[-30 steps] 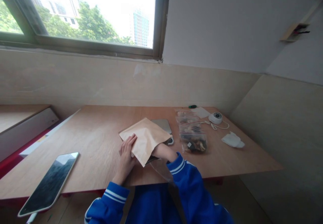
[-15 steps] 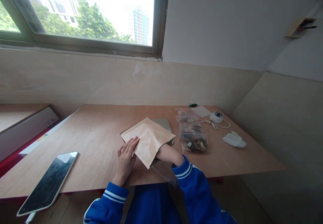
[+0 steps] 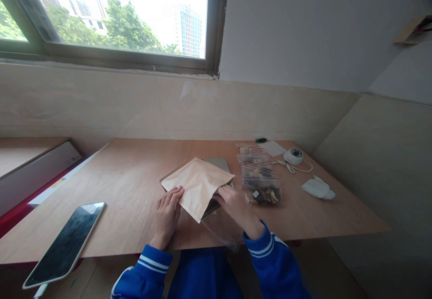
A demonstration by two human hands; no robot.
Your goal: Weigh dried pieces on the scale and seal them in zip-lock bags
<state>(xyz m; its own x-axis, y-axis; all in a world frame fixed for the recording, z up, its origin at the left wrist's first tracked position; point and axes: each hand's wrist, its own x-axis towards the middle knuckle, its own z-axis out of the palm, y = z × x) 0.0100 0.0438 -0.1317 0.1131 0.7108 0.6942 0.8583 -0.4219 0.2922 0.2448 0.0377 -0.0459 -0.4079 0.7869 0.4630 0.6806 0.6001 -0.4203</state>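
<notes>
A tan paper bag [image 3: 199, 184] lies slanted near the middle of the table, its opening facing right. My left hand [image 3: 168, 211] presses on the bag's lower left edge, fingers stretched out. At the opening is my right hand [image 3: 234, 204], with its fingertips at or just inside the mouth; what they hold, if anything, is hidden. Behind the bag, a grey flat object [image 3: 219, 163] shows partly. Clear plastic [image 3: 219, 234] hangs by the table's front edge.
Clear zip bags with dark and tan contents [image 3: 265, 191] line up right of the paper bag. Farther right are a white dome camera [image 3: 293, 156] and a crumpled white tissue [image 3: 318, 187]. A phone [image 3: 67, 240] lies at the front left.
My right hand has drawn back to the right, mostly out of the bag's opening. The view has shifted slightly. My left hand stays on the bag.
</notes>
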